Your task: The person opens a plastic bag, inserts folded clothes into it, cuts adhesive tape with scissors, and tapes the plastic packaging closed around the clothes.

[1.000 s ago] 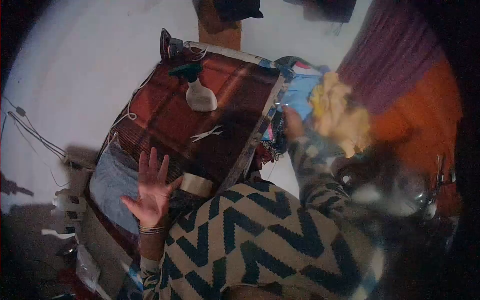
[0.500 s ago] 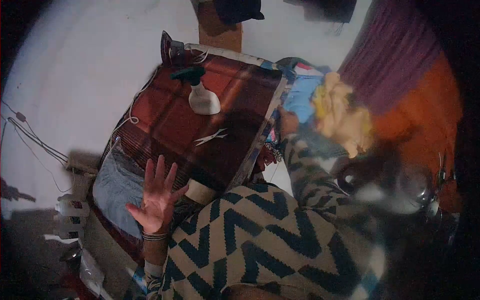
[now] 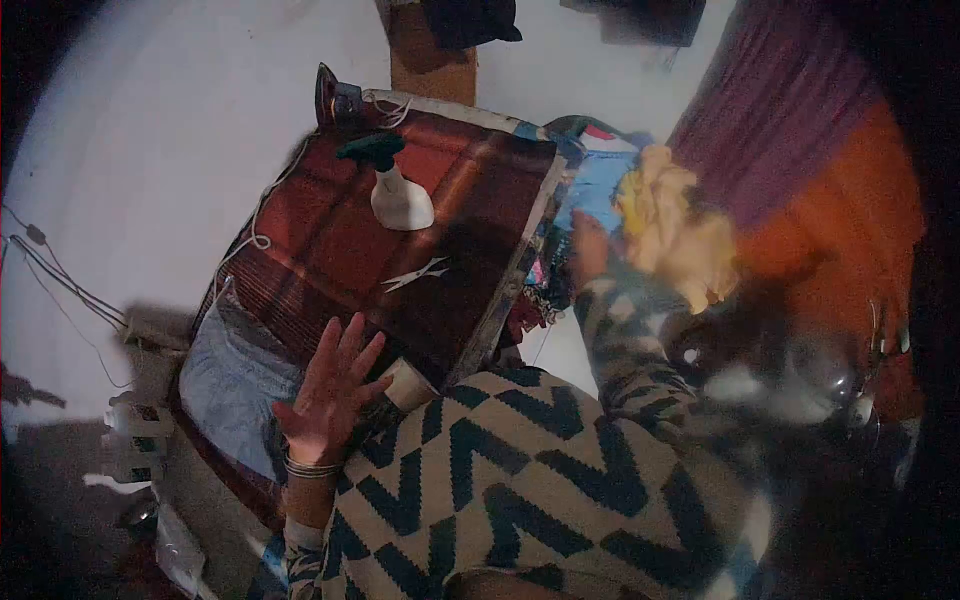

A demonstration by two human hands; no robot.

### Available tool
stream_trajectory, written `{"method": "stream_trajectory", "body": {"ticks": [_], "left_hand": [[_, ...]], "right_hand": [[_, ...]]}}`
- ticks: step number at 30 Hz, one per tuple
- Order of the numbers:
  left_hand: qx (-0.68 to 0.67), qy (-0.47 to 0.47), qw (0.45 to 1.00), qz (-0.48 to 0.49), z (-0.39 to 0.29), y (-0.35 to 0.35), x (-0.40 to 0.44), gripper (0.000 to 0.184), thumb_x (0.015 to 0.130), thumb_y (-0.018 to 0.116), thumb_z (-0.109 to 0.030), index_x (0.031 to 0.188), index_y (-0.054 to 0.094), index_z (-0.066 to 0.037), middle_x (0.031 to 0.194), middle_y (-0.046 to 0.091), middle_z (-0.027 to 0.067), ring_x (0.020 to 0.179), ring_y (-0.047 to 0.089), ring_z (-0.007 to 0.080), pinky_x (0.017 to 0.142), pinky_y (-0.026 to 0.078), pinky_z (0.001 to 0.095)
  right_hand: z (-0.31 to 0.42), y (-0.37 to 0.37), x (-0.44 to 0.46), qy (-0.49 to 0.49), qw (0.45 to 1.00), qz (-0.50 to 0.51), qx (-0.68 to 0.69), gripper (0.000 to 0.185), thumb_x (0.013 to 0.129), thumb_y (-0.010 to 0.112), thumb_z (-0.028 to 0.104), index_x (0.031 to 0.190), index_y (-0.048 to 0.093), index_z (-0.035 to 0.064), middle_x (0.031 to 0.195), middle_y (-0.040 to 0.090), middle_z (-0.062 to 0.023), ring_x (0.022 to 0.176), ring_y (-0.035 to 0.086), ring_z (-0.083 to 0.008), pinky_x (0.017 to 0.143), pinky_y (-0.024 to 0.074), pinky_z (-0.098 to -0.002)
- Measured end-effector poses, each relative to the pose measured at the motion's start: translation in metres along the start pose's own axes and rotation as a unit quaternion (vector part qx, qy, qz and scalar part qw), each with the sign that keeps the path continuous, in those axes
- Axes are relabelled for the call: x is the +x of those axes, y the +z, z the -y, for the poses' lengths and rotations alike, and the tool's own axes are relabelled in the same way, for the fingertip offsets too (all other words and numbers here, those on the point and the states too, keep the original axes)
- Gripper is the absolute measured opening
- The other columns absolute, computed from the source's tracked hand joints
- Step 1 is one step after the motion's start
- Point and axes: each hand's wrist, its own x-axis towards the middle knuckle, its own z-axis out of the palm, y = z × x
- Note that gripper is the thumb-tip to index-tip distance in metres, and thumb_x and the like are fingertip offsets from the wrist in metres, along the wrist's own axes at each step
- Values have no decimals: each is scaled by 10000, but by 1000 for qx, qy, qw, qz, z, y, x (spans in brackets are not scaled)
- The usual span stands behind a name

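Note:
My left hand point(image 3: 330, 395), with bangles at the wrist, is open with fingers spread. It hovers over the near left of the red-brown covered board, beside folded grey-blue cloth point(image 3: 235, 375) and a beige roll-like piece point(image 3: 408, 385). My right hand point(image 3: 591, 245) is past the board's right edge, at a light blue cloth point(image 3: 600, 185). Its fingers are blurred, so I cannot tell whether they grip it. Yellow and peach cloth point(image 3: 675, 225) lies just right of that hand. Small scissors point(image 3: 415, 274) rest partly spread on the board, near a white spray bottle point(image 3: 402, 205) with a dark green head.
A clothes iron point(image 3: 338, 98) stands at the board's point(image 3: 330, 240) far left corner, its white cord point(image 3: 262, 240) running down the left edge. Cables and a box-like object point(image 3: 158, 325) are at the left. Purple point(image 3: 780, 100) and orange cloth point(image 3: 850, 220) fill the right side.
My left hand has shifted slightly right and tilted, its fingers still spread. My right hand has moved a little right and nearer to me. The view has shifted slightly.

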Motion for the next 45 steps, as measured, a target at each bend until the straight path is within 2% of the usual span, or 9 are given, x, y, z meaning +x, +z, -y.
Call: {"method": "stream_trajectory", "body": {"ticks": [4, 7, 9, 14, 19, 22, 28, 36, 45], "left_hand": [[-19, -12, 999, -29, -3, 6, -1, 1151, 648, 437, -850, 1472, 94, -122, 1518, 71, 176, 1367, 149, 416, 1015, 286, 579], [-17, -20, 999, -46, 1, 7, -2, 1180, 626, 441, -867, 1470, 114, -111, 1515, 89, 186, 1368, 166, 408, 1018, 303, 536], [-18, -17, 999, -43, 1, 6, -2, 1176, 631, 441, -863, 1469, 112, -107, 1514, 86, 189, 1367, 163, 410, 1015, 315, 532], [-24, -21, 999, -36, 7, 13, 0, 1170, 641, 451, -851, 1467, 102, -100, 1510, 83, 197, 1365, 152, 421, 1006, 351, 515], [-19, -19, 1000, -14, 7, 9, -1, 1122, 677, 465, -808, 1469, 86, -109, 1513, 77, 185, 1358, 159, 433, 997, 297, 622], [-15, -16, 1000, -20, 7, 10, -1, 1122, 679, 462, -810, 1468, 88, -105, 1510, 83, 189, 1352, 176, 434, 992, 306, 619], [-5, -31, 999, -19, -1, 13, 2, 1145, 659, 452, -834, 1468, 87, -110, 1508, 94, 190, 1342, 197, 441, 999, 302, 612], [20, -87, 996, -6, 2, 26, 15, 1233, 579, 449, -892, 1471, 99, -116, 1504, 121, 199, 1334, 257, 410, 1025, 326, 474], [108, -103, 989, -5, 6, 17, 12, 1197, 619, 445, -869, 1476, 28, -145, 1531, 63, 121, 1327, 283, 393, 999, 359, 471]], "right_hand": [[-7, -3, 2, -255, 962, 35, -86, 158, 852, 572, 169, 781, 592, 29, 673, 547, -35, 517, 456, -130, 488, 365, -291], [-24, -14, 5, 95, 991, 83, 33, 177, 864, 540, 179, 832, 615, 21, 689, 551, -45, 554, 484, -166, 516, 395, -329], [-82, -22, 27, -483, 805, 98, -329, 217, 872, 524, 193, 903, 633, 7, 701, 569, -77, 589, 519, -208, 564, 432, -343], [-47, -1, -2, 49, 971, 65, -226, 248, 853, 589, 260, 933, 644, 33, 771, 609, -120, 651, 548, -241, 610, 444, -340], [-6, 10, -17, 291, 913, -20, -285, 394, 804, 642, 411, 949, 648, 44, 834, 628, -144, 742, 559, -245, 647, 430, -377], [-68, 5, 15, 191, 879, -31, -437, 705, 721, 622, 610, 1123, 609, 30, 1220, 544, -172, 1190, 440, -343, 1010, 339, -410], [-43, -1, -36, 3, 977, -21, -214, 500, 805, 610, 477, 1010, 634, 22, 988, 612, -149, 902, 580, -276, 802, 446, -362], [105, 84, -171, -24, 715, 699, 15, 337, 832, 666, 295, 1065, 640, 53, 1101, 581, -80, 920, 570, -162, 830, 451, -307], [112, 84, -180, -92, 765, 631, -94, 153, 818, 667, 185, 864, 673, 40, 838, 628, -27, 795, 589, -133, 728, 469, -279]]}}
